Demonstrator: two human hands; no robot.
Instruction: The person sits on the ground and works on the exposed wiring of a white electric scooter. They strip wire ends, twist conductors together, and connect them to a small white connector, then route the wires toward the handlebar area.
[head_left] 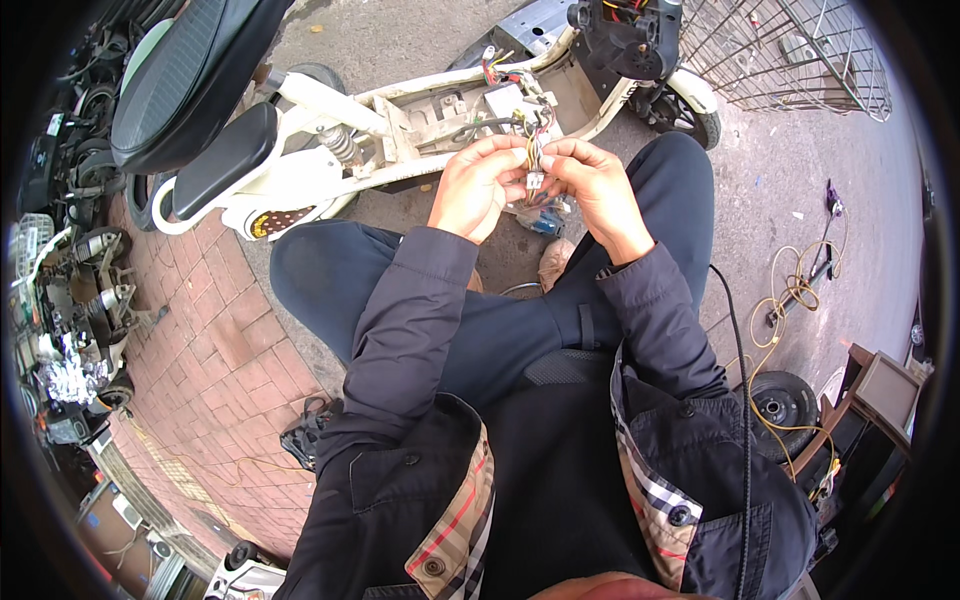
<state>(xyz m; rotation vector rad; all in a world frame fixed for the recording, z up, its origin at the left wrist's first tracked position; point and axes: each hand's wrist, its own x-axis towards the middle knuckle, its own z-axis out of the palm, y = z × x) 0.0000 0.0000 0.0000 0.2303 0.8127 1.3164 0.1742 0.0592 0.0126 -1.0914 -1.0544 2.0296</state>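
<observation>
My left hand [472,190] and my right hand [598,192] meet in front of an opened electric scooter [370,125]. Between them runs a bundle of thin coloured wires [538,140], with a small white connector [535,181] at its lower part. The left thumb and fingers pinch the bundle from one side. From the other side, my right fingers close on the wires beside the connector. Upward, the bundle leads to a white box-shaped part [505,98] in the scooter's floor. Fingertips hide some of the wires.
The scooter's black seat [195,80] rises at left, a wire basket [790,60] at upper right. Below my hands lies a blue item [542,220]. At right, a yellow cable [790,300] coils on the ground near a wheel [783,410]. Scooter parts [95,270] line the far left.
</observation>
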